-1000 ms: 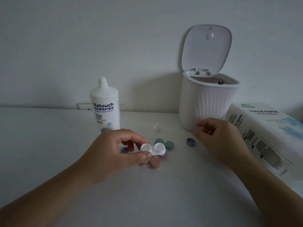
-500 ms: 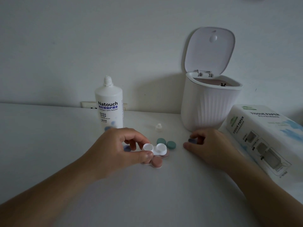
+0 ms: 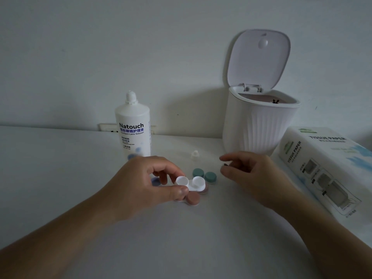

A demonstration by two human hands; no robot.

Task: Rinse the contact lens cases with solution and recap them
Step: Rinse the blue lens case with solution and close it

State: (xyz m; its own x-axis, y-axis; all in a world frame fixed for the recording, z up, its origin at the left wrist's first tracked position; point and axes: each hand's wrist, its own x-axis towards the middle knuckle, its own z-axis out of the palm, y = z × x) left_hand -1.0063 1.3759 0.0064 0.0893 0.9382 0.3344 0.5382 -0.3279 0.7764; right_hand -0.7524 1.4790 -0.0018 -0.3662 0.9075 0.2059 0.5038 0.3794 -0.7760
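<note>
Light, stiff, slippery when wet, the open lens case [image 3: 190,184] sits pinched by its end in the left hand [image 3: 145,184]; the right hand [image 3: 251,176] pinches a small dark cap [image 3: 225,164].

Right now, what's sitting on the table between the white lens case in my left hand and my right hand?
In the head view, two teal caps sit side by side between the white lens case and the right hand.

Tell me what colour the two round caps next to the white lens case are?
Teal green round caps, seen best in the head view.
</note>
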